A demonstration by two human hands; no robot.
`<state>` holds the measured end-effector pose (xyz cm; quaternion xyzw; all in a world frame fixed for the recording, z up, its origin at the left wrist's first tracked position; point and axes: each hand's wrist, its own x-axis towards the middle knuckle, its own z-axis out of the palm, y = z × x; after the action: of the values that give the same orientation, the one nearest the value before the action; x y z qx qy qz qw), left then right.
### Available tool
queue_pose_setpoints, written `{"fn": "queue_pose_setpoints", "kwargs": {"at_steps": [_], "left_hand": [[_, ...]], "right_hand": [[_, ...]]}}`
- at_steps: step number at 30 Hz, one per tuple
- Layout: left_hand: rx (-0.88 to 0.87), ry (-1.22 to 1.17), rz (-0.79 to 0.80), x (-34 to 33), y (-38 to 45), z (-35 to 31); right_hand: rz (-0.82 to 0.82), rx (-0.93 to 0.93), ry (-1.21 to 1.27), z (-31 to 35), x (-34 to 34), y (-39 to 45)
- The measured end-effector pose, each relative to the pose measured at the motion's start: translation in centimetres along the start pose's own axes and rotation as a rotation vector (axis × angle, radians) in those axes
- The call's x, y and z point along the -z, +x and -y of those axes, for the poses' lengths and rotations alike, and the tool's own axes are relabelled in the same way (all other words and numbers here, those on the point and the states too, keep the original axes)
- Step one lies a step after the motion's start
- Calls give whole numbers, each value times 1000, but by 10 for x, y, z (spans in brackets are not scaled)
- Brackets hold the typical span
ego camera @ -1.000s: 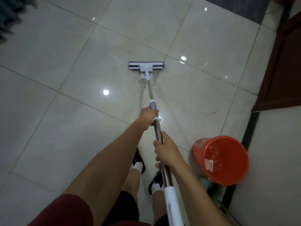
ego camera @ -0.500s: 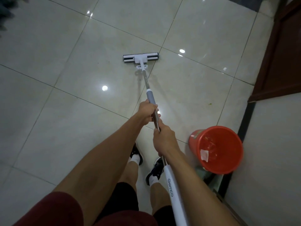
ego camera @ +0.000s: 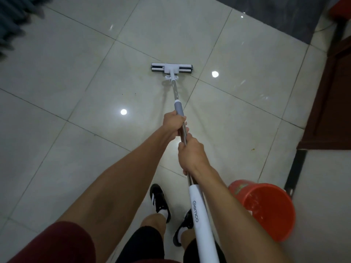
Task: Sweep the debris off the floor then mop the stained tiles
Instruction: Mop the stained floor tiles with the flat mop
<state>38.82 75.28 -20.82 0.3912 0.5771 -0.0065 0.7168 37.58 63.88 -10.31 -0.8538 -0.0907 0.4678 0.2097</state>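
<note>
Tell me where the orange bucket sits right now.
In the head view the orange bucket stands on the floor at lower right, beside the person's right forearm and just below the dark door frame.

The room around me is dim, with a cool greenish cast. Ceiling lamps show as small round glare spots on the glossy floor tiles (ego camera: 57, 76). My mop (ego camera: 172, 68) throws faint, soft shadows. The frame's edges bow and smear, and the dark corners look blurred.
</note>
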Motion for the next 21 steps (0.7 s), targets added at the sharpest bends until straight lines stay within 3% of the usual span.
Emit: {"fn": "queue_pose_setpoints", "kwargs": {"at_steps": [21], "left_hand": [[-30,-36,-58,-51,221,-289]], "right_hand": [[59,113,-85,222,131,278]]}}
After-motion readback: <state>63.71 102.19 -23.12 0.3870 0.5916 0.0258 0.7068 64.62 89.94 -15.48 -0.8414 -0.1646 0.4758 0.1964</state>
